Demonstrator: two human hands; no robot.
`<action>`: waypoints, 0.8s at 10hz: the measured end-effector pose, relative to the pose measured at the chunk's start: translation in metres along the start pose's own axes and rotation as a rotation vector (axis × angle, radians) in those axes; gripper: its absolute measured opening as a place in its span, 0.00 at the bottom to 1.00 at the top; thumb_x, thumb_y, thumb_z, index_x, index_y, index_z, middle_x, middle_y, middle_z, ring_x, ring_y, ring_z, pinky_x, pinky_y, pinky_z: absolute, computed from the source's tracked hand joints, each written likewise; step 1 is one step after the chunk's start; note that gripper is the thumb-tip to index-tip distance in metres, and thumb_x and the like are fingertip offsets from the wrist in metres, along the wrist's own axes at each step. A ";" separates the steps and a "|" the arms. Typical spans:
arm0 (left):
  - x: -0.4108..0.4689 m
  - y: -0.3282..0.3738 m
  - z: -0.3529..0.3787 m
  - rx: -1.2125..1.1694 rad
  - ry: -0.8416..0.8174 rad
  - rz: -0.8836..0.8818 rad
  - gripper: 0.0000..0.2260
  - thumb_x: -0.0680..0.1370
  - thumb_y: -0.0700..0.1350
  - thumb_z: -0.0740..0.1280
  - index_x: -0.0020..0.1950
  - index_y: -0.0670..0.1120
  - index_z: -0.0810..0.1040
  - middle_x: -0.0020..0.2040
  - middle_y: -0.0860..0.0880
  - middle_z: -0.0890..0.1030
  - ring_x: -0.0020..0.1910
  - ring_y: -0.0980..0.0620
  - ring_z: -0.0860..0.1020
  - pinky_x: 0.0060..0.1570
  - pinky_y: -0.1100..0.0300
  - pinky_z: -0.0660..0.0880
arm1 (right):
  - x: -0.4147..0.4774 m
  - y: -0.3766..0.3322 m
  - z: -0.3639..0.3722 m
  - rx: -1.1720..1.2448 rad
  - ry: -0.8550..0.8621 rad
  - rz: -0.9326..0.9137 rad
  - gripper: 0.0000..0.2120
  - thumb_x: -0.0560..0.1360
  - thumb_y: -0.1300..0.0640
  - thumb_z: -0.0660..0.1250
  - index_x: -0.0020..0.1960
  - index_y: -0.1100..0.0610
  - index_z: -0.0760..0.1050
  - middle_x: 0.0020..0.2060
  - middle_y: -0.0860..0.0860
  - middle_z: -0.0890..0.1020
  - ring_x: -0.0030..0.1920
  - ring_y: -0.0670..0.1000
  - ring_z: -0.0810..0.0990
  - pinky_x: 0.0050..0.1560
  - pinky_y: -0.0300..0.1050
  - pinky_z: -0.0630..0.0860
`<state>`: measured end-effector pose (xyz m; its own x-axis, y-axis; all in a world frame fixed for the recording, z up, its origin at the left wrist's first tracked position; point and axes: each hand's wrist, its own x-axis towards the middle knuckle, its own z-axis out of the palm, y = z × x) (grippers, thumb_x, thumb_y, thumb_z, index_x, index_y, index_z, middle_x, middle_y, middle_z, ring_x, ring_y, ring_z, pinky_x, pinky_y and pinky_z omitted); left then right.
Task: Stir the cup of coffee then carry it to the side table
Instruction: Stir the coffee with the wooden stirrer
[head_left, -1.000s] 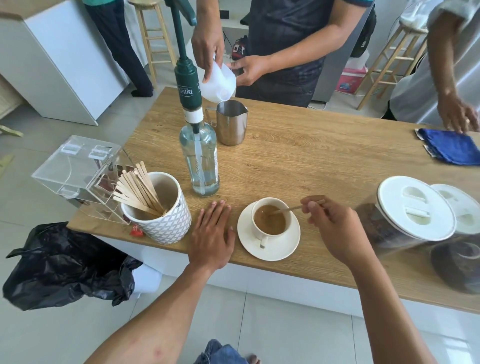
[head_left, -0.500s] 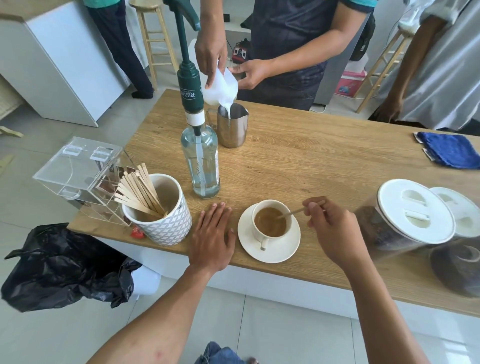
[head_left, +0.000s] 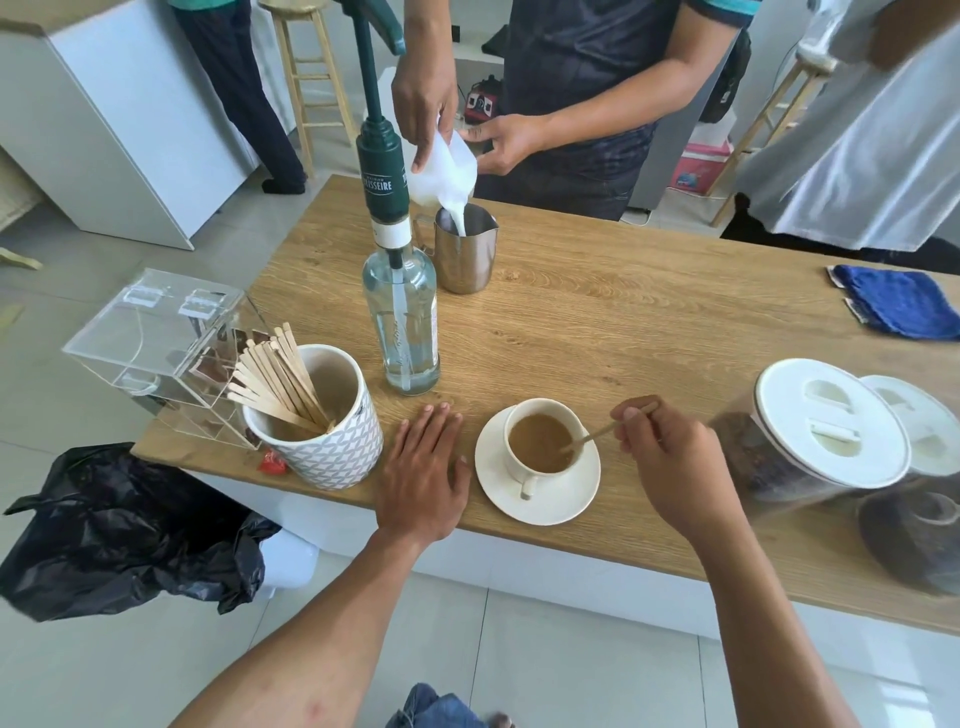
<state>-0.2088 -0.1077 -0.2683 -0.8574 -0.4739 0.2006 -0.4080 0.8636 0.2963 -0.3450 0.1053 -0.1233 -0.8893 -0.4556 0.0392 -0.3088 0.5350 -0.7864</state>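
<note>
Head view puts us mid-stir: our right hand (head_left: 670, 462) pinches a wooden stirrer (head_left: 592, 438), its tip in the coffee cup (head_left: 540, 415) on its saucer (head_left: 545, 506) near the front edge of the counter (head_left: 623, 322). Our left hand (head_left: 423, 473) lies flat beside the saucer, fingers straight. The carry is left to do; no side table shows. A syrup pump bottle (head_left: 402, 322), stir-stick mug (head_left: 332, 457) and lidded jar (head_left: 810, 431) flank the cup.

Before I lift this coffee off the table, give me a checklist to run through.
1. No stir stick in cup: not ok; right hand pinches it, tip in the coffee.
2. Upright cup on saucer: ok.
3. Reachable cup handle: ok; it points toward the near table edge.
4. Free left hand: ok; rests flat on table beside saucer.
5. Route to side table: cannot tell; out of view.
</note>
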 end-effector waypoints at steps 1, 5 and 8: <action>0.000 -0.001 0.000 -0.001 0.003 0.000 0.24 0.81 0.52 0.53 0.76 0.47 0.69 0.77 0.49 0.67 0.78 0.50 0.61 0.77 0.47 0.57 | -0.002 -0.003 0.004 -0.013 -0.045 -0.038 0.09 0.80 0.57 0.61 0.47 0.46 0.78 0.37 0.43 0.83 0.38 0.41 0.81 0.40 0.37 0.75; 0.000 0.001 0.001 0.015 0.018 0.004 0.24 0.80 0.52 0.55 0.75 0.47 0.70 0.77 0.49 0.67 0.78 0.50 0.62 0.78 0.50 0.54 | -0.006 0.001 0.003 -0.012 -0.014 -0.019 0.10 0.80 0.57 0.61 0.44 0.47 0.78 0.33 0.44 0.82 0.35 0.40 0.79 0.39 0.39 0.74; 0.000 0.000 0.001 0.009 0.011 -0.006 0.24 0.80 0.52 0.54 0.75 0.47 0.69 0.77 0.49 0.67 0.78 0.50 0.61 0.77 0.49 0.55 | -0.006 -0.001 0.001 -0.015 -0.003 -0.019 0.10 0.81 0.57 0.60 0.44 0.48 0.77 0.34 0.44 0.82 0.35 0.41 0.81 0.39 0.42 0.76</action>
<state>-0.2094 -0.1073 -0.2694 -0.8513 -0.4812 0.2093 -0.4162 0.8621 0.2891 -0.3390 0.1068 -0.1231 -0.8822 -0.4679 0.0522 -0.3306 0.5367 -0.7763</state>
